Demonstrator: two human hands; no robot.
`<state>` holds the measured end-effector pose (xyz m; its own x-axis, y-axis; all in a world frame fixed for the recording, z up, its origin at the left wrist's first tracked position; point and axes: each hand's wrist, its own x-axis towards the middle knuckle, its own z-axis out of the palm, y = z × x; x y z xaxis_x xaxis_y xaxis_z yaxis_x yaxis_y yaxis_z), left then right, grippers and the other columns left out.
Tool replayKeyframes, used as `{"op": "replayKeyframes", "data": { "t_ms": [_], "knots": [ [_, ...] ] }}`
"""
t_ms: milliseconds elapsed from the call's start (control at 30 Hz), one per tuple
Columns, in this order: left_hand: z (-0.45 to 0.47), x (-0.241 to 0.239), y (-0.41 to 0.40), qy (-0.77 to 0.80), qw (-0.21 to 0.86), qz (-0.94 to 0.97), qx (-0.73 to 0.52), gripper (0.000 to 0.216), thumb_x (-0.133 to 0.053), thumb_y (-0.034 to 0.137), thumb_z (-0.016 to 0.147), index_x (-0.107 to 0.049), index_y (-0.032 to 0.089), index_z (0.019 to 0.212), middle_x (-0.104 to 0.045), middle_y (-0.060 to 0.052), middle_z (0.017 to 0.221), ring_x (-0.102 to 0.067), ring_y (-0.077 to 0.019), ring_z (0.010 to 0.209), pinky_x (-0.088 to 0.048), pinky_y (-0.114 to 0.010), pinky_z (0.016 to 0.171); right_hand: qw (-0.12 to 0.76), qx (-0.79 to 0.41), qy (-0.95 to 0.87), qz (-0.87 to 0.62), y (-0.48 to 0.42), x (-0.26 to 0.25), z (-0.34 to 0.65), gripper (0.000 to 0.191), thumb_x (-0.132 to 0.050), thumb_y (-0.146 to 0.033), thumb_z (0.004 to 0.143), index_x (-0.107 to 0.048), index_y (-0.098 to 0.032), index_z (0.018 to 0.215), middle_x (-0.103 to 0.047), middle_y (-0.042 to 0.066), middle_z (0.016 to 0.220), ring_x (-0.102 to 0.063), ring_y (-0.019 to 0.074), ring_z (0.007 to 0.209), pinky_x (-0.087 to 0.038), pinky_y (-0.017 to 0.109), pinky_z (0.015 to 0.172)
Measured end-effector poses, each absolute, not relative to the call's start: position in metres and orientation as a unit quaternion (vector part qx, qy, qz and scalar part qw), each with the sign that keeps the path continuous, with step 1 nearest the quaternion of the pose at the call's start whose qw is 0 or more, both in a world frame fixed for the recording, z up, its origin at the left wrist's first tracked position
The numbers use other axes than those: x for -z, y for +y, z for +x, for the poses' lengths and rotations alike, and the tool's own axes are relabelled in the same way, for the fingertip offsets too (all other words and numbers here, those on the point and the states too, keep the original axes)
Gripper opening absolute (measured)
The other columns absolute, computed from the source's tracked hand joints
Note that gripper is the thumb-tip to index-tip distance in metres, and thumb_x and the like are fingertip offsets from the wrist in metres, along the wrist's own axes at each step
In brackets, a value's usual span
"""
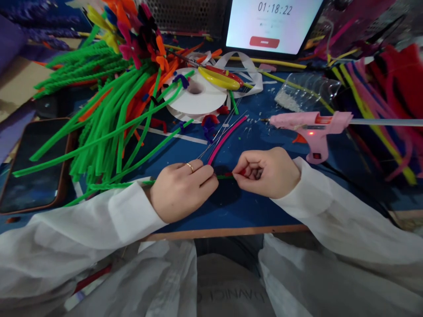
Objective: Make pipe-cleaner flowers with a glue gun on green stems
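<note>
My left hand (183, 187) is closed around a green pipe cleaner (122, 184) that runs left under my wrist, and a pink pipe cleaner (226, 138) rises from between its fingers. My right hand (266, 171) pinches a small red piece (240, 172) at the green stem's right end. Both hands rest close together on the blue table (231, 207) near its front edge. A ring shows on my left hand.
A pile of green pipe cleaners (99, 127) and bright pipe-cleaner flowers (132, 31) lie at the left. A white ribbon spool (194, 94), yellow-red scissors (220, 77), a pink glue gun (310, 127), a phone (33, 167), a timer screen (274, 22) and more pipe cleaners (373, 97) surround the hands.
</note>
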<state>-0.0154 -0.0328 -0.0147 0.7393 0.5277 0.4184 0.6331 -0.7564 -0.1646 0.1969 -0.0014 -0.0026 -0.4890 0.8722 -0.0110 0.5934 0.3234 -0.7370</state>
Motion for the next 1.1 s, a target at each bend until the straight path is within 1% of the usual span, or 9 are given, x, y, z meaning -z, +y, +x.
{"op": "replayKeyframes", "data": {
  "t_ms": [367, 433, 533, 633, 767, 833, 967, 1033, 1100],
  "knots": [
    [-0.015, 0.012, -0.032, -0.314, 0.160, -0.920, 0.172, 0.015, -0.051, 0.014, 0.086, -0.064, 0.019, 0.077, -0.058, 0.001, 0.066, -0.054, -0.0130, 0.063, -0.037, -0.027, 0.047, 0.179, -0.372, -0.782, -0.467, 0.002, 0.004, 0.198, 0.002, -0.062, -0.018, 0.064, -0.063, -0.016, 0.064, -0.057, -0.003, 0.049, -0.049, 0.0056, 0.042, -0.040, 0.018, 0.043],
    [-0.015, 0.012, -0.033, -0.312, 0.163, -0.921, 0.170, 0.015, -0.050, 0.016, 0.087, -0.065, 0.019, 0.087, -0.058, 0.001, 0.066, -0.055, -0.0129, 0.063, -0.038, -0.027, 0.047, 0.182, -0.376, -0.782, -0.462, 0.002, 0.005, 0.198, 0.002, -0.062, -0.018, 0.064, -0.063, -0.016, 0.063, -0.057, -0.004, 0.048, -0.049, 0.0053, 0.042, -0.040, 0.017, 0.042],
    [-0.015, 0.013, -0.033, -0.315, 0.153, -0.923, 0.161, 0.025, -0.046, 0.019, 0.090, -0.060, 0.020, 0.110, -0.059, 0.000, 0.070, -0.056, -0.0132, 0.067, -0.041, -0.025, 0.050, 0.185, -0.381, -0.781, -0.458, 0.003, 0.004, 0.199, 0.003, -0.063, -0.019, 0.065, -0.062, -0.016, 0.064, -0.056, -0.004, 0.048, -0.048, 0.0049, 0.041, -0.038, 0.017, 0.041],
    [-0.015, 0.015, -0.032, -0.323, 0.133, -0.925, 0.151, 0.031, -0.046, 0.019, 0.090, -0.055, 0.022, 0.120, -0.060, -0.001, 0.075, -0.056, -0.0145, 0.072, -0.043, -0.025, 0.052, 0.177, -0.406, -0.778, -0.445, 0.005, 0.002, 0.202, 0.008, -0.063, -0.022, 0.070, -0.062, -0.015, 0.073, -0.056, -0.004, 0.049, -0.048, 0.0050, 0.041, -0.038, 0.017, 0.041],
    [-0.015, 0.016, -0.031, -0.327, 0.115, -0.927, 0.142, 0.033, -0.047, 0.018, 0.089, -0.054, 0.023, 0.121, -0.059, -0.001, 0.078, -0.056, -0.0157, 0.074, -0.043, -0.025, 0.052, 0.187, -0.436, -0.778, -0.412, 0.009, 0.002, 0.211, 0.014, -0.059, -0.026, 0.080, -0.060, -0.014, 0.088, -0.063, 0.000, 0.061, -0.055, 0.0075, 0.051, -0.043, 0.018, 0.046],
    [-0.016, 0.017, -0.031, -0.327, 0.111, -0.928, 0.139, 0.033, -0.047, 0.018, 0.089, -0.055, 0.024, 0.120, -0.059, -0.001, 0.079, -0.055, -0.0156, 0.074, -0.044, -0.024, 0.052, 0.195, -0.440, -0.779, -0.402, 0.010, 0.003, 0.213, 0.013, -0.058, -0.026, 0.082, -0.059, -0.014, 0.088, -0.064, 0.002, 0.067, -0.057, 0.0081, 0.056, -0.045, 0.018, 0.050],
    [-0.016, 0.016, -0.031, -0.324, 0.111, -0.930, 0.132, 0.033, -0.047, 0.018, 0.088, -0.056, 0.024, 0.119, -0.058, -0.002, 0.078, -0.055, -0.0156, 0.075, -0.044, -0.023, 0.051, 0.184, -0.441, -0.789, -0.386, 0.010, 0.003, 0.215, 0.014, -0.058, -0.029, 0.083, -0.059, -0.016, 0.086, -0.062, 0.001, 0.068, -0.057, 0.0082, 0.059, -0.046, 0.019, 0.053],
    [-0.016, 0.016, -0.031, -0.323, 0.115, -0.930, 0.133, 0.032, -0.047, 0.018, 0.088, -0.057, 0.024, 0.118, -0.058, -0.002, 0.077, -0.056, -0.0155, 0.075, -0.044, -0.022, 0.051, 0.180, -0.403, -0.811, -0.384, 0.010, 0.001, 0.217, 0.019, -0.060, -0.034, 0.082, -0.059, -0.017, 0.090, -0.061, 0.000, 0.068, -0.054, 0.0084, 0.057, -0.045, 0.020, 0.052],
    [-0.015, 0.016, -0.031, -0.324, 0.116, -0.929, 0.135, 0.030, -0.046, 0.019, 0.089, -0.058, 0.024, 0.116, -0.058, -0.002, 0.076, -0.056, -0.0153, 0.075, -0.043, -0.022, 0.050, 0.176, -0.324, -0.855, -0.364, 0.011, 0.000, 0.219, 0.027, -0.067, -0.041, 0.076, -0.062, -0.020, 0.093, -0.061, 0.000, 0.071, -0.054, 0.0105, 0.060, -0.045, 0.024, 0.056]
  ]
}}
